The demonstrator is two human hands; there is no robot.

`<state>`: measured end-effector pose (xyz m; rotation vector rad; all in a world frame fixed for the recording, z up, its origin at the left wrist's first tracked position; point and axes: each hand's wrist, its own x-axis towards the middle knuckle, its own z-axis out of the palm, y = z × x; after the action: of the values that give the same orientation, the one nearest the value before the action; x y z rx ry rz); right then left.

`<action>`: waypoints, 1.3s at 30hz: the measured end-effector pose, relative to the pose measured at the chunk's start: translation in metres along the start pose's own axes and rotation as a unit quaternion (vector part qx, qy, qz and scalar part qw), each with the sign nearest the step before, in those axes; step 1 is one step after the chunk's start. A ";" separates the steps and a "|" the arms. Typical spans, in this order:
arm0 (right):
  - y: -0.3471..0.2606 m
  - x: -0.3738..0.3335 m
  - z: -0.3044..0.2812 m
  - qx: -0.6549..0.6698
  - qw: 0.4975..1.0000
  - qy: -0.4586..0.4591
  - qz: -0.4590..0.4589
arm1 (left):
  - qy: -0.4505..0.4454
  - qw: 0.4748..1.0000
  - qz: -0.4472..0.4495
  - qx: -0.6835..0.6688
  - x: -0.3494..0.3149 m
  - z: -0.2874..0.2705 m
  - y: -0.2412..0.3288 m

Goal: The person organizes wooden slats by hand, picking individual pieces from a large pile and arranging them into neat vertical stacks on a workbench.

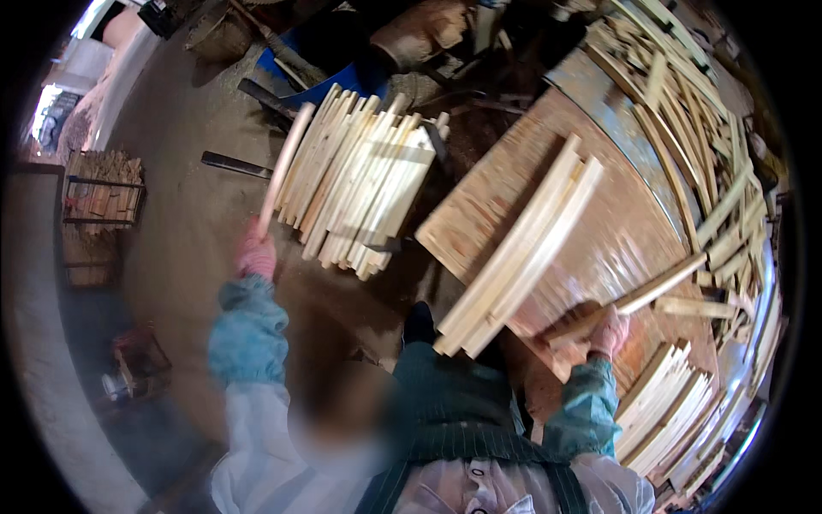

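Note:
My left hand (255,255), in a pinkish glove, is closed around the lower end of a wooden strip (285,167). That strip stands along the left side of a bundle of pale wooden strips (360,180) resting between dark metal bars. My right hand (609,332), gloved alike, grips another wooden stick (664,285) slanting over the worn plywood tabletop (479,210). Between my hands, a few long pale battens (524,248) lie side by side on the tabletop, their near ends jutting past its edge.
A large heap of loose sticks (685,111) covers the far right. More strips (664,407) are stacked at the near right. A blue tub (321,90) stands behind the bundle. On the left are a rack of wood pieces (103,193) and a small reddish box (141,364) on the floor.

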<state>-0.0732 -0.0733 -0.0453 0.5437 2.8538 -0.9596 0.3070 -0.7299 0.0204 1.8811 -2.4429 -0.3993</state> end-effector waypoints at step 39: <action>-0.002 -0.066 -0.019 0.660 0.670 -0.168 0.295 | -0.392 0.788 0.419 -0.224 -0.270 0.014 0.368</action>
<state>-0.0113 -0.0834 -0.0165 1.0537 1.0245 -2.4080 0.0290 -0.3830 0.1237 0.3161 -2.8671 -1.7127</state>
